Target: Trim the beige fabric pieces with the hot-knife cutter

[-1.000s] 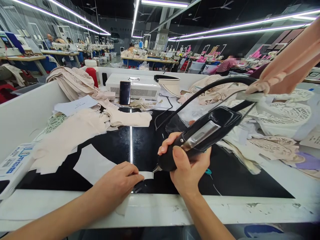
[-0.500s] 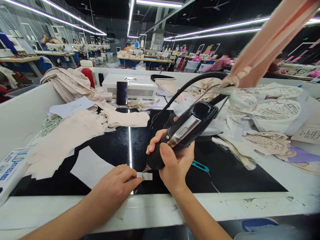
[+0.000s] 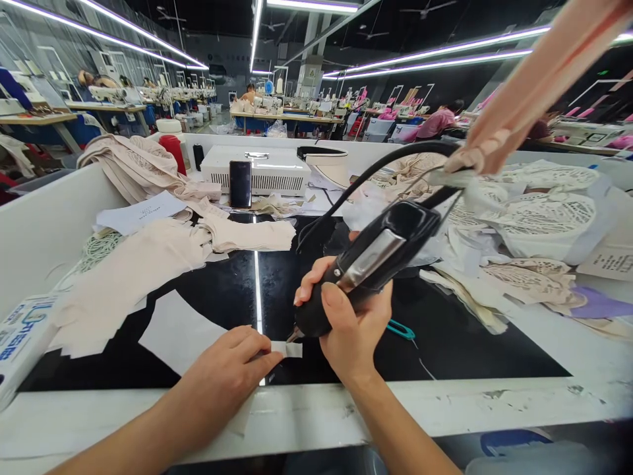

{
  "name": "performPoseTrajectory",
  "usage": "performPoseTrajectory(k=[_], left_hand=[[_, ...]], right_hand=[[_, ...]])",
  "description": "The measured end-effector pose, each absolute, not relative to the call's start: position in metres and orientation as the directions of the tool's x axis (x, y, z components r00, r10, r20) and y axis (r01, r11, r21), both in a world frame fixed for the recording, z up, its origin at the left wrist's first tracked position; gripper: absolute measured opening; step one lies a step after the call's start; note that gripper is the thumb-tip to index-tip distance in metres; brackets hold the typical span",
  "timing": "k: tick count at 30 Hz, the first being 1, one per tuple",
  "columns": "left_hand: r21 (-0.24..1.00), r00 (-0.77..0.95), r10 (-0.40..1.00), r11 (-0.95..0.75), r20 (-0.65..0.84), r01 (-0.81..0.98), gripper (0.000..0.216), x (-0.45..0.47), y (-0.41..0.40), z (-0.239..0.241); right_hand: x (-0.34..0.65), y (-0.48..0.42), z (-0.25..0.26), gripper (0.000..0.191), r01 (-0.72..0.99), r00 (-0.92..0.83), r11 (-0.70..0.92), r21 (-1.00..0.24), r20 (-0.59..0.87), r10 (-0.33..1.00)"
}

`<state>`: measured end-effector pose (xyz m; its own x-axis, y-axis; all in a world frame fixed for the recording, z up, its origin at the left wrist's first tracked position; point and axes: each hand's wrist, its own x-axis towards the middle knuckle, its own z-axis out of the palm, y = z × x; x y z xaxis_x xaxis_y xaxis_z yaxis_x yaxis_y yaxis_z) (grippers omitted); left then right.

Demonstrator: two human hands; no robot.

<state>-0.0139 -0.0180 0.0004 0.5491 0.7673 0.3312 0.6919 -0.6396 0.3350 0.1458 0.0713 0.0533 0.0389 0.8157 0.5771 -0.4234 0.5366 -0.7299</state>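
Black corded handheld tool [image 3: 370, 264]: lies in the right hand [image 3: 353, 333]. Lower grip sits in the palm; silver-plated upper body extends beyond the hand, toward the far right corner of the worktop [image 3: 306, 409].
Tool axis: long axis slants; narrow metal tip points down and left, cable end up and right.
Tip: at the far edge of the white strip [image 3: 295, 350]; contact or slight gap cannot be told.
Right hand: curled closed round the grip, thumb along the near side, fingers wrapped over the far side.
Left hand [image 3: 235, 366]: fingers drawn together, thumb against forefinger, keeping hold of the strip's left end.
Strip: on the black panel [image 3: 336, 363], close to the worktop's near edge; free end emerges from the left fingertips and points right, long axis roughly parallel to that edge.
Cable [image 3: 363, 177]: black, arches from the tool's upper end toward the panel's far side.
Pink fabric tie [image 3: 544, 92]: knotted near the tool's cable end, rising to the upper right.
Near the right hand: teal looped tool [image 3: 400, 329] on the panel, just right of the wrist.
Near the left hand: white sheet [image 3: 178, 333], partly behind the hand; beige fabric pieces [image 3: 138, 267] beyond, toward the worktop's left wall.
Far edge: smartphone [image 3: 240, 185] upright before a vented white box [image 3: 277, 175].
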Motion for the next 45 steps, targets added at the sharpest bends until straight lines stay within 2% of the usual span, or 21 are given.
performPoseTrajectory(k=[11, 23, 28, 40, 45], left_hand=[[0.314, 0.559, 0.751, -0.657, 0.352, 0.685, 0.031, -0.015, -0.016, 0.002], [0.335, 0.563, 0.753, -0.657, 0.34, 0.676, 0.028, -0.017, -0.016, 0.004], [0.322, 0.566, 0.756, -0.653, 0.328, 0.685, 0.03, -0.017, -0.017, 0.003], [0.268, 0.575, 0.756, -0.651, 0.313, 0.71, 0.034, -0.02, -0.02, 0.005], [0.153, 0.519, 0.768, -0.603, 0.376, 0.783, 0.04, -0.018, -0.028, 0.0]], right_hand=[[0.149, 0.073, 0.053, 0.025, -0.406, 0.034, 0.547, -0.732, 0.586, 0.81], [0.149, 0.057, 0.047, 0.038, -0.525, -0.052, 0.475, -0.706, 0.583, 0.811], [0.147, 0.057, 0.048, 0.032, -0.502, -0.043, 0.481, -0.718, 0.577, 0.816], [0.157, 0.061, 0.05, 0.028, -0.468, 0.004, 0.531, -0.706, 0.599, 0.8], [0.156, 0.054, 0.053, 0.029, -0.426, 0.007, 0.535, -0.73, 0.588, 0.809]])
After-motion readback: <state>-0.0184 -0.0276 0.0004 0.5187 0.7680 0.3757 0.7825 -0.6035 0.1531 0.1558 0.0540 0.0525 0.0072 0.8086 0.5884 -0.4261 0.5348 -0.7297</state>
